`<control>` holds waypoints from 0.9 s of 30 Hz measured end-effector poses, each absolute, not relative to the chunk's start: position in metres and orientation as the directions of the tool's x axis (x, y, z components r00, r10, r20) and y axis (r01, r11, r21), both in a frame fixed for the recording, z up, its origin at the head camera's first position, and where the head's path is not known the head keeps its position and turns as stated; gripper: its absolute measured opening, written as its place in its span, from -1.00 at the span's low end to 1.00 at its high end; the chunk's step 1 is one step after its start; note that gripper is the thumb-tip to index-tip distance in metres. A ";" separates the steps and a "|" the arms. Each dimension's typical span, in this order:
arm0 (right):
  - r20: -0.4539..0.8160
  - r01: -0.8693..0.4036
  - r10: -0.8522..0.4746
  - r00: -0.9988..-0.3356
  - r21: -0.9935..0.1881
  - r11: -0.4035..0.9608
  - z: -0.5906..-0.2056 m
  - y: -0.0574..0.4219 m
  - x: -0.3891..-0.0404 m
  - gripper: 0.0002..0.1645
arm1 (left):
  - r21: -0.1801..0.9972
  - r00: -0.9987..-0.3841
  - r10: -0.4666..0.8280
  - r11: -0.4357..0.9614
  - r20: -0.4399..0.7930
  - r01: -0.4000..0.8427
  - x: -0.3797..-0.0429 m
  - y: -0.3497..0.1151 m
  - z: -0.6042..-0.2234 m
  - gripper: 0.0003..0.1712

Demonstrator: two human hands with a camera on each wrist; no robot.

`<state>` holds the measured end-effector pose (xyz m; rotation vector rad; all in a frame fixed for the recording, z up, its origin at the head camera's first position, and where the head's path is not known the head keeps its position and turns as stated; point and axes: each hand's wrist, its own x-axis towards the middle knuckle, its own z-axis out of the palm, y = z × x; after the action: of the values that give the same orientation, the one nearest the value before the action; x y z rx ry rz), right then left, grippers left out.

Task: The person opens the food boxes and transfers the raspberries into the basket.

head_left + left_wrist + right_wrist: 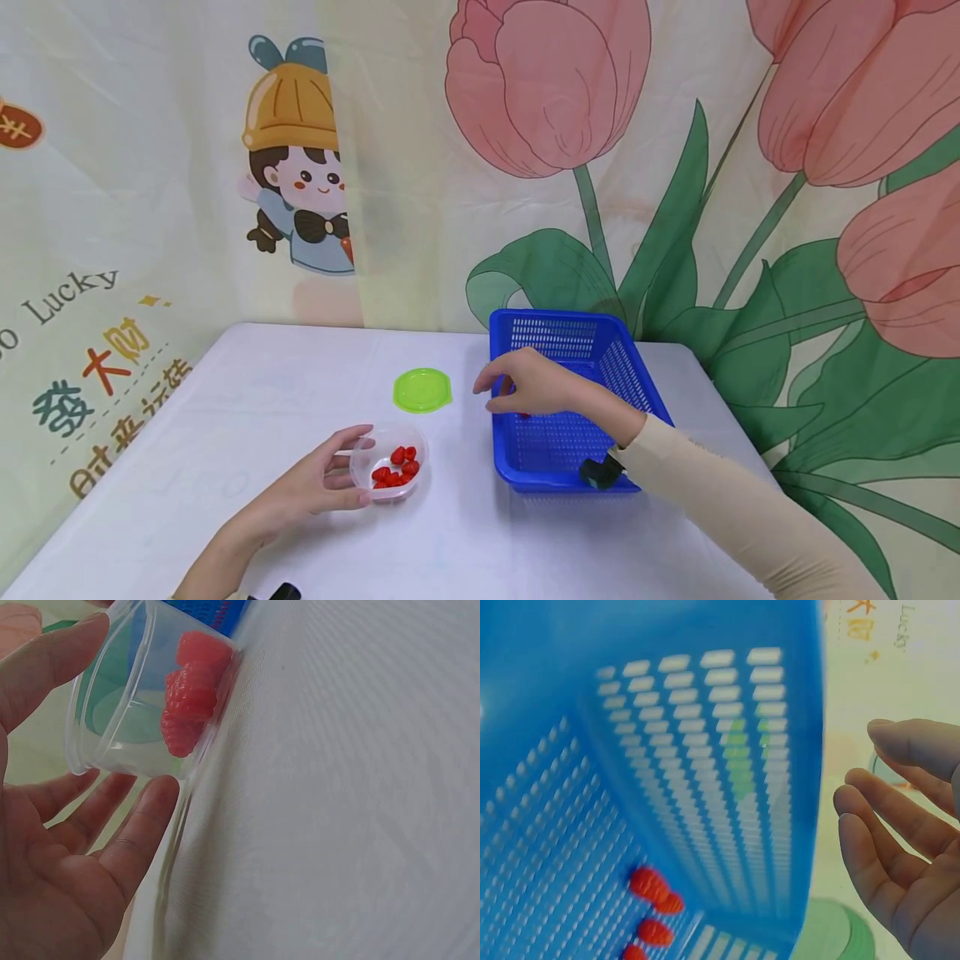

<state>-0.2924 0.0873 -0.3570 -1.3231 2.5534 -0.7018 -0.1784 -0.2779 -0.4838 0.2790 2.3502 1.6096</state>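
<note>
Nearest the head camera, a beige sleeve (697,492) is crossing the lower right of the frame. Behind everything, a wall hanging (405,250) printed with pink tulips (555,83) is filling the upper half. Across the lower half a white tablecloth (465,542) is spreading, its weave showing up close in the left wrist view. Right of centre, a blue basket (547,481) is standing. Over its left rim the right hand (528,382) is hovering, thumb standing apart from loosely bent fingers. Left of centre, the left hand (318,479) is curving its thumb and spread fingers about a clear tub (388,495). Near the centre a green lid (422,390) is lying flat. Red berries (397,455) are sitting in the tub; the left wrist view is showing three through its side. Only the right wrist view is revealing four basket berries (649,885), at its lower left; from the head, a red speck is peeking out beneath the hand.
</note>
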 end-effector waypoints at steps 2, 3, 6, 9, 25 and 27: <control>0.059 -0.727 -0.811 -0.582 -0.484 0.486 -0.356 0.080 -0.288 -0.71 | 0.933 -0.943 0.314 0.361 -0.114 0.008 -0.178 -0.279 -0.484 0.11; 0.062 -0.731 -0.813 -0.578 -0.481 0.483 -0.356 0.076 -0.285 -0.71 | 0.933 -0.943 0.315 0.360 -0.111 0.010 -0.179 -0.279 -0.484 0.11; 0.055 -0.734 -0.820 -0.569 -0.484 0.477 -0.356 0.066 -0.279 -0.71 | 0.933 -0.943 0.315 0.360 -0.110 0.012 -0.179 -0.280 -0.485 0.11; 0.040 -0.724 -0.822 -0.568 -0.500 0.476 -0.359 0.056 -0.273 -0.70 | 0.933 -0.943 0.314 0.361 -0.112 0.009 -0.180 -0.280 -0.486 0.11; -0.003 -0.738 -0.839 -0.545 -0.474 0.481 -0.383 0.002 -0.255 -0.66 | 0.925 -0.944 0.304 0.380 -0.130 -0.006 -0.181 -0.278 -0.485 0.12; -0.009 -0.735 -0.838 -0.546 -0.476 0.484 -0.387 -0.002 -0.255 -0.67 | 0.925 -0.944 0.306 0.381 -0.126 0.000 -0.181 -0.278 -0.484 0.12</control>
<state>-0.2552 -0.0018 -0.3872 -1.3463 2.4912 -0.6240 -0.1807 -0.2783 -0.4844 0.2695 2.3675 1.5849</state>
